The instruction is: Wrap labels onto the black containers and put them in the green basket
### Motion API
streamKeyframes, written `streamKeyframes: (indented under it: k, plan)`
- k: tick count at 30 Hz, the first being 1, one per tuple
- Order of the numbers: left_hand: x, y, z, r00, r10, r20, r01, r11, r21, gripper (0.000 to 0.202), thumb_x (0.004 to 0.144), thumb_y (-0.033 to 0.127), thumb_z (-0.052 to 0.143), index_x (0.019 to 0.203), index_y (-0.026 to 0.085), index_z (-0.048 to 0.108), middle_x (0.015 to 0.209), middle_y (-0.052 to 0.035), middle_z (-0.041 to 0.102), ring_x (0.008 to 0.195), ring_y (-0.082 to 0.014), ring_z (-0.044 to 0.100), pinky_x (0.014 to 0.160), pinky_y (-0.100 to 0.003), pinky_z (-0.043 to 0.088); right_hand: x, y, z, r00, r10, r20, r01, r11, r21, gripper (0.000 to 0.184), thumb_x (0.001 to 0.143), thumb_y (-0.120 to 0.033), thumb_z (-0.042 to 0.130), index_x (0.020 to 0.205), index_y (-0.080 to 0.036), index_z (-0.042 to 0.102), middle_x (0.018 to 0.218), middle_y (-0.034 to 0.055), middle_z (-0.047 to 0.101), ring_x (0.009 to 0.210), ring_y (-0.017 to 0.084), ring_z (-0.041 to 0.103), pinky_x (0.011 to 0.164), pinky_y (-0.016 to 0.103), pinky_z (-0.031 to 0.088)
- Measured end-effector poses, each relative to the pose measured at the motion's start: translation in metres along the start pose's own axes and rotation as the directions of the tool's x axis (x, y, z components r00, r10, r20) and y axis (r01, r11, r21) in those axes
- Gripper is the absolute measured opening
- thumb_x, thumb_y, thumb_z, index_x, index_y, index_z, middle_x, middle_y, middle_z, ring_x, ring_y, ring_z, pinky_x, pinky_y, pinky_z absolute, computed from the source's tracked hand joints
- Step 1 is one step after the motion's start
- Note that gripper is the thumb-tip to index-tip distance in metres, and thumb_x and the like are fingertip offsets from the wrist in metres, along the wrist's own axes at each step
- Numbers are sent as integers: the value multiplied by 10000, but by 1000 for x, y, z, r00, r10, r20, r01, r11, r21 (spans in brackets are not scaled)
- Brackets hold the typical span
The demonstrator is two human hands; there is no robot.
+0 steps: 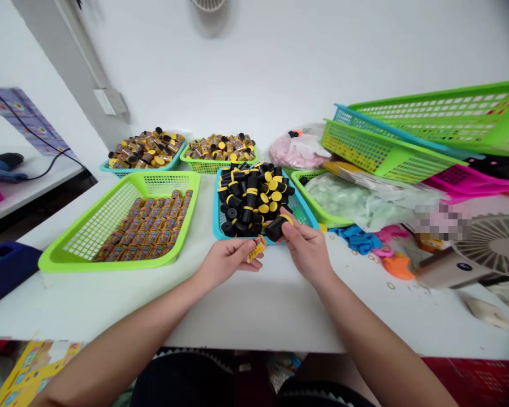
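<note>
My left hand (229, 261) pinches a small yellow printed wrapper (257, 249) between thumb and fingers. In my right hand (307, 249) is a black cylinder with a yellow cap (275, 228), tilted to the left. Both hands are close together, just in front of a blue basket (307, 212) heaped with similar black and yellow cylinders (251, 195). Left of my hands, a green basket (74, 237) holds rows of cylinders in printed wrappers (146, 229). The wrapper and the cylinder are apart.
Behind stand a blue basket (106, 167) and a green basket (203, 165) full of wrapped cylinders. At right are stacked baskets (365, 150), plastic bags (343, 198), balloon-like scraps (358, 238) and a fan (492, 247). A dark blue bin (8, 274) sits at the left edge.
</note>
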State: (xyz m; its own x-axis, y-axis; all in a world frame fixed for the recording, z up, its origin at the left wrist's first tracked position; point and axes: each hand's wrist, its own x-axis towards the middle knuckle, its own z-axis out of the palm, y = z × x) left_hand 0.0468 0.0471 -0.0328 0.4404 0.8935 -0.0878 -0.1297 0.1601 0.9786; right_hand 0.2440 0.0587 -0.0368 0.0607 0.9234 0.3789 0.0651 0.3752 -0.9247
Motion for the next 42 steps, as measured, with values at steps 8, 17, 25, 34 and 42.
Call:
streamKeyframes:
  k: [8,17,25,34,42]
  plan:
    - [-4,4,-2,985,161,-60,-149,976,158,524,811,641,616,823,135,751,959,-125,769,966,-278,726,755,-369,627,-2,-14,3,993,84,79,-84,996,-7,410,815,-556,667,571,-227,687,919,84,776,1288,307,550,897,413,544]
    - [-6,4,-3,966,257,-37,-234,924,301,387,867,507,600,761,180,776,1281,-48,666,1136,-273,661,724,-304,634,-1,-22,8,966,253,59,-260,950,175,371,751,-548,733,769,-178,764,726,70,726,723,206,680,616,327,532]
    - [-7,2,-5,948,307,-88,-260,901,348,335,835,484,630,815,189,787,1187,-2,716,821,-196,712,630,-294,633,-5,-18,9,962,240,132,-258,956,138,350,797,-517,701,693,-187,752,715,82,723,711,198,663,587,324,533]
    - [-6,3,0,969,246,20,-247,968,39,1089,807,322,734,1556,324,-57,1037,-32,720,760,-122,661,697,-269,578,-11,-22,13,913,-296,282,369,893,-259,258,912,-327,568,1092,-268,743,1152,66,719,1022,202,692,891,371,578]
    - [-10,10,-2,969,179,168,-193,978,76,1278,817,190,740,1430,291,-376,729,46,675,630,-92,634,633,-198,488,-12,-19,6,894,-202,400,259,961,-93,424,853,-365,676,1271,-308,640,1039,47,729,922,175,688,825,367,602]
